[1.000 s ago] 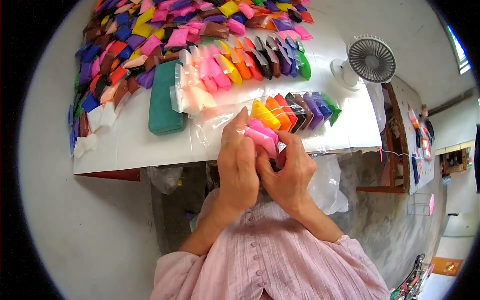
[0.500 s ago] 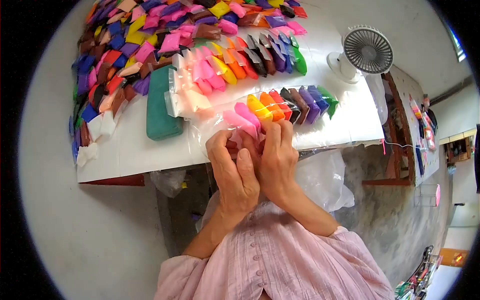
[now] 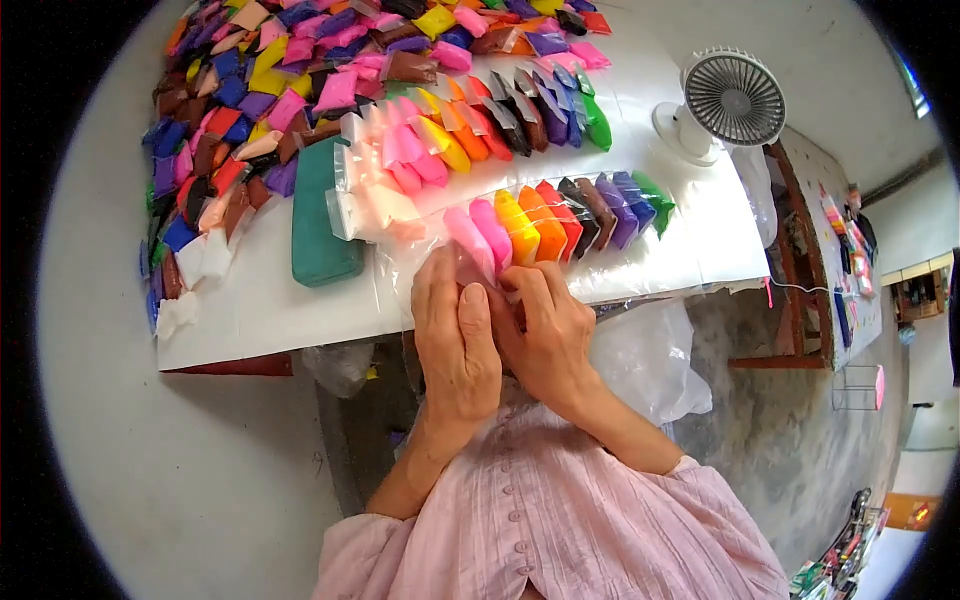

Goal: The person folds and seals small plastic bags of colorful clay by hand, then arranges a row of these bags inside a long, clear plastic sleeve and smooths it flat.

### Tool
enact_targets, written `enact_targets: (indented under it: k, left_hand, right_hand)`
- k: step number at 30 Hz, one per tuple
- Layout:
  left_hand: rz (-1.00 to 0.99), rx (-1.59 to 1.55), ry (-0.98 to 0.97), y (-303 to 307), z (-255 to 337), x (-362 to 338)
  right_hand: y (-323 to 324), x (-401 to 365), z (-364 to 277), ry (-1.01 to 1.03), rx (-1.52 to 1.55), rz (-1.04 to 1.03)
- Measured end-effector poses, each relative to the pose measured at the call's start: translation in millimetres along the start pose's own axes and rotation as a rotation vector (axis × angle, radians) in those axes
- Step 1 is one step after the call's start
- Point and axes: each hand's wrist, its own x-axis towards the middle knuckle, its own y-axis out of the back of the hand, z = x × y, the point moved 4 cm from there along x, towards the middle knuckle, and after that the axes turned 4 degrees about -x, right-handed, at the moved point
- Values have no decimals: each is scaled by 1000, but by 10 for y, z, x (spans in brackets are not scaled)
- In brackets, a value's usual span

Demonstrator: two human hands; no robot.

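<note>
A clear plastic bag (image 3: 400, 262) lies at the table's front edge, with a row of colored packets (image 3: 540, 222) in it, running from pink through yellow, orange, red, black, brown and purple to green. My left hand (image 3: 452, 345) is at the near end of the bag, fingers nearly straight and pressed together over the film, thumb alongside. Close beside it, my right hand (image 3: 548, 330) has its fingers curled onto the bag below the pink and yellow packets. The fingertips are partly hidden by the hands and the shiny film.
Behind the bag is a second row of colored packets (image 3: 470, 130). A green block (image 3: 325, 215) stands left of it. A large heap of packets (image 3: 250, 100) covers the back left. At the right stands a white fan (image 3: 735, 98); white scraps (image 3: 203, 256) lie at the left.
My left hand's fingers have straightened forward over the bag. My right hand's fingers have drawn back slightly toward me, uncovering more of the yellow and orange packets.
</note>
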Motion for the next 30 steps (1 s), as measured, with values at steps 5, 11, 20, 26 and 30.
enact_targets:
  k: [5,11,20,26,30]
  left_hand:
    - [14,6,-32,-7,35,-17]
    - [6,26,-79,-11,29,3]
    - [10,12,-14,-1,19,18]
    - [3,-4,4,20,2,31]
    - [7,4,-1,21,30,31]
  right_hand:
    - [-39,9,27,5,-34,-63]
    - [-8,5,16,8,-9,-81]
    - [27,-7,13,2,49,-104]
    - [-1,56,3,15,23,-119]
    - [186,22,50,-37,72,-122]
